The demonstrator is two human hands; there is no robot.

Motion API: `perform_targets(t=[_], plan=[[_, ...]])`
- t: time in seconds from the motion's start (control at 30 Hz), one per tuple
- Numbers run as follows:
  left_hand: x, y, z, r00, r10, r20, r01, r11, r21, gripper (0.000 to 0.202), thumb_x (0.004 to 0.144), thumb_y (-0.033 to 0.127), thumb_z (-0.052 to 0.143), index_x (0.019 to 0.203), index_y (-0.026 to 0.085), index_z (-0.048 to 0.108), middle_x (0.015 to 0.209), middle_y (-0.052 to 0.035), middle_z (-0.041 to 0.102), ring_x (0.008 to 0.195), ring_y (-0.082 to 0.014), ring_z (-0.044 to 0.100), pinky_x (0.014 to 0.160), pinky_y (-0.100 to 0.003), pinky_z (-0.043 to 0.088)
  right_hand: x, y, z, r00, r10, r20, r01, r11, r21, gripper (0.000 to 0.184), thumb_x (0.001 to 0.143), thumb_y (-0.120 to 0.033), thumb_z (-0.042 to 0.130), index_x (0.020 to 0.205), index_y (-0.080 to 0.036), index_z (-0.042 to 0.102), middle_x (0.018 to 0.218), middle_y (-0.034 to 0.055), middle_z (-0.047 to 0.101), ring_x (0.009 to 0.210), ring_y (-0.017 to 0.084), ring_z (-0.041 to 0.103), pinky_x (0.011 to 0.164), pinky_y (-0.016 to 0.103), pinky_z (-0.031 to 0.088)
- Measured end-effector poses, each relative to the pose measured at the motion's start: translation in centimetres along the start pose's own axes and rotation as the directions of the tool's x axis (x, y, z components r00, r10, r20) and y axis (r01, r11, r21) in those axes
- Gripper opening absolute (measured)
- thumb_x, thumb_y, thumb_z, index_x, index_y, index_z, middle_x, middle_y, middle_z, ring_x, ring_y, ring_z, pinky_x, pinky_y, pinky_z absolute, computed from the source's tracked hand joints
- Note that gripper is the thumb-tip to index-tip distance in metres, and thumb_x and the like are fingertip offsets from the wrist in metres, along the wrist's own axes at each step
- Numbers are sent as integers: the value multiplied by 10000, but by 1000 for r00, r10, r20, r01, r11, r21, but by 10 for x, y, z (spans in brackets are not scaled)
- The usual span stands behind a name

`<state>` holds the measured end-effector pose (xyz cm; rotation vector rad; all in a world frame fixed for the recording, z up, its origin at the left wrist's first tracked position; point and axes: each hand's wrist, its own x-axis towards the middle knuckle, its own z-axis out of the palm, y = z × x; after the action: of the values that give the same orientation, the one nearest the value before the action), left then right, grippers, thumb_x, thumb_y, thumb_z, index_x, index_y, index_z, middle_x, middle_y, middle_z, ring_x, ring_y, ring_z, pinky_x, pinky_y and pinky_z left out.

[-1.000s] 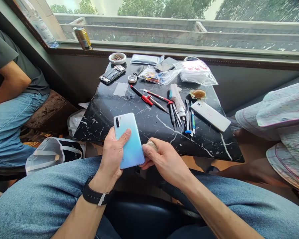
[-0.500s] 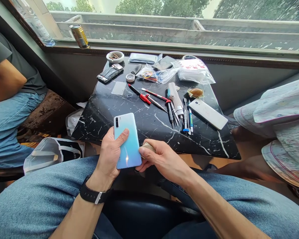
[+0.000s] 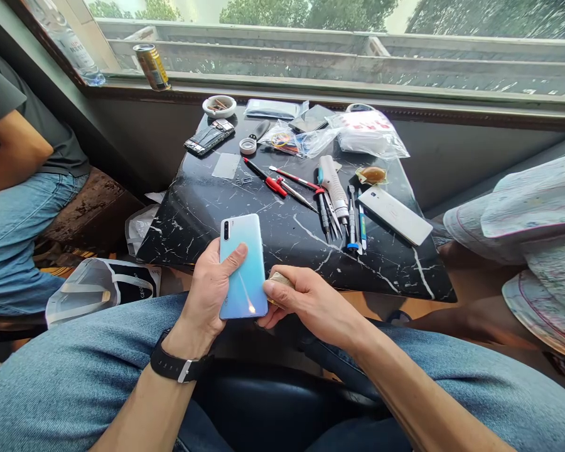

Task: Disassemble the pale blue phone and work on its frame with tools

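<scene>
the left hand [image 3: 207, 292] grips a glossy pale blue smartphone [image 3: 243, 267] by its long edges, camera end pointing away, with the thumb laid across its back, above the person's denim-covered lap. the right hand [image 3: 311, 307] is curled narrowly around a small beige rounded object [image 3: 279, 280], which i cannot identify, and its fingertips [image 3: 269, 290] sit just beside the phone's right edge. beyond them is a black desk with white marble veining [image 3: 193, 235], carrying a white smartphone [image 3: 394, 215], a red-handled screwdriver [image 3: 275, 186], steel tweezers [image 3: 332, 216] and a small roll of tape [image 3: 247, 146]. a seated person's dark grey t-shirt [image 3: 2, 91] shows at the left.
</scene>
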<state>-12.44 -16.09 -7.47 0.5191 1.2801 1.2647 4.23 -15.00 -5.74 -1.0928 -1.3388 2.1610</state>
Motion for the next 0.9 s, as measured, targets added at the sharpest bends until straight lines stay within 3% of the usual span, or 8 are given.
perform_targets(t=[0.23, 0.67, 0.9], plan=[[0, 5, 1, 998, -57, 34, 57, 998, -7, 346, 813, 372, 780, 1049, 186, 609, 809, 6, 642, 588, -120, 603, 552, -257, 570, -4, -13, 0, 998, 35, -45, -41, 990, -138, 150, 907, -198, 527, 771, -166, 582, 720, 25, 706, 706, 171, 720, 700, 290, 614], [-1, 6, 0, 996, -66, 60, 65, 998, 24, 347, 815, 382, 778, 1057, 194, 616, 712, 23, 608, 544, -132, 582, 482, -248, 549, -5, -14, 2, 1000, 5, -22, -7, 996, -84, 145, 880, -167, 513, 755, -175, 585, 706, 23, 712, 714, 163, 717, 714, 292, 621], [0, 5, 0, 997, -58, 47, 57, 998, 25, 374, 789, 395, 800, 1038, 185, 618, 801, -4, 641, 574, -131, 600, 500, -252, 559, -6, -13, 1, 999, 1, -39, -6, 993, -116, 133, 887, -200, 519, 789, -165, 601, 733, 34, 712, 740, 181, 730, 734, 316, 626]])
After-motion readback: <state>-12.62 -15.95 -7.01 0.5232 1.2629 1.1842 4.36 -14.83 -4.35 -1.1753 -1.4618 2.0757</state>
